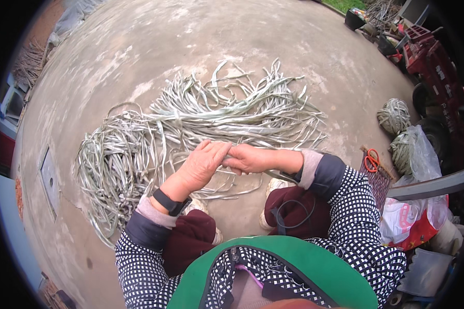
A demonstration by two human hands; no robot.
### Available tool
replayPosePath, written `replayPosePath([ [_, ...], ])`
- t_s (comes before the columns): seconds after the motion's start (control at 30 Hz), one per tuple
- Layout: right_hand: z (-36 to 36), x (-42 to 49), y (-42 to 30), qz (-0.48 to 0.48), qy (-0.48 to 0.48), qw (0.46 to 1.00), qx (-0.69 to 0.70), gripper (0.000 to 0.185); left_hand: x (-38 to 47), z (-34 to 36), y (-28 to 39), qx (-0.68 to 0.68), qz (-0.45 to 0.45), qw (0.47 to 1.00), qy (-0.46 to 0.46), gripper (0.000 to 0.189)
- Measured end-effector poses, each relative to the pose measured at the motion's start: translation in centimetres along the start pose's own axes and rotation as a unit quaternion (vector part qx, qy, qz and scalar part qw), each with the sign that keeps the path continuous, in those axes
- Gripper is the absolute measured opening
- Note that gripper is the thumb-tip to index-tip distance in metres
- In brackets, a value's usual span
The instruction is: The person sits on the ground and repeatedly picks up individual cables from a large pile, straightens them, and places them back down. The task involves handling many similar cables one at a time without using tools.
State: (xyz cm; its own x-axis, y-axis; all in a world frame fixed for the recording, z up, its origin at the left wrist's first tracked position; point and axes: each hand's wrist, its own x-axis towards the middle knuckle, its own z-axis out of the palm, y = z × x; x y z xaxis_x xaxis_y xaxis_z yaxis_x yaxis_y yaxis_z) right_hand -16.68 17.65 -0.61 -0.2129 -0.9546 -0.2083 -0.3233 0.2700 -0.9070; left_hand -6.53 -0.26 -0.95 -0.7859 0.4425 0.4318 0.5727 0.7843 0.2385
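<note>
My left hand [201, 164], with a dark band on its wrist, lies with fingers extended over the fingertips of my right hand [251, 158]. The right fingers are curled, and a thin strip [288, 176] shows beneath the right wrist, apparently running into that hand. What lies between the two palms is hidden. Just beyond them, a loose bundle of silvery plastic strips [232, 116] is spread on the concrete floor [232, 34]. A second tangled heap of strips [116, 166] curves round to the left, close to my left forearm.
Orange-handled scissors [371, 160] rest on a woven seat [375, 181] at right. Two wound balls, one upper [394, 116] and one lower [401, 152], lie beside a red wheeled machine [433, 73]. Plastic bags [410, 220] are nearby. A metal floor cover [50, 181] is at left.
</note>
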Motion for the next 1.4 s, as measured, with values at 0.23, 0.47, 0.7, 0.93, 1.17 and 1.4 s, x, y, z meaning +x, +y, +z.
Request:
replayPosePath([
  [0.23, -3.6, -1.8, 0.2, -0.050, 0.064, 0.994, -0.076, 0.019, -2.7, -3.4, -3.9, -0.046, -0.252, 0.967, 0.019, 0.029],
  [0.47, -3.3, -2.0, 0.0, -0.044, 0.128, 0.950, -0.282, 0.023, -2.2, -2.9, -3.2, -0.188, -0.264, 0.946, -0.030, 0.022],
  [0.7, -1.4, -1.2, -1.4, -0.073, 0.082, 0.956, -0.273, 0.027, -0.4, 0.6, 0.9, -0.316, -0.285, 0.903, -0.053, 0.024],
  [0.93, -5.3, -2.4, -0.8, -0.027, 0.132, 0.982, -0.134, 0.018, -2.6, -1.7, -3.2, -0.294, -0.360, 0.885, -0.037, 0.029],
  [1.17, -2.3, -1.3, -2.0, -0.117, 0.124, 0.974, -0.150, 0.015, -0.4, 0.2, 0.5, -0.502, -0.271, 0.816, -0.094, 0.027],
  [1.4, -2.5, -1.0, -2.6, -0.035, 0.137, 0.973, 0.182, 0.008, -0.4, -0.5, 0.1, -0.517, -0.294, 0.797, -0.108, 0.030],
])
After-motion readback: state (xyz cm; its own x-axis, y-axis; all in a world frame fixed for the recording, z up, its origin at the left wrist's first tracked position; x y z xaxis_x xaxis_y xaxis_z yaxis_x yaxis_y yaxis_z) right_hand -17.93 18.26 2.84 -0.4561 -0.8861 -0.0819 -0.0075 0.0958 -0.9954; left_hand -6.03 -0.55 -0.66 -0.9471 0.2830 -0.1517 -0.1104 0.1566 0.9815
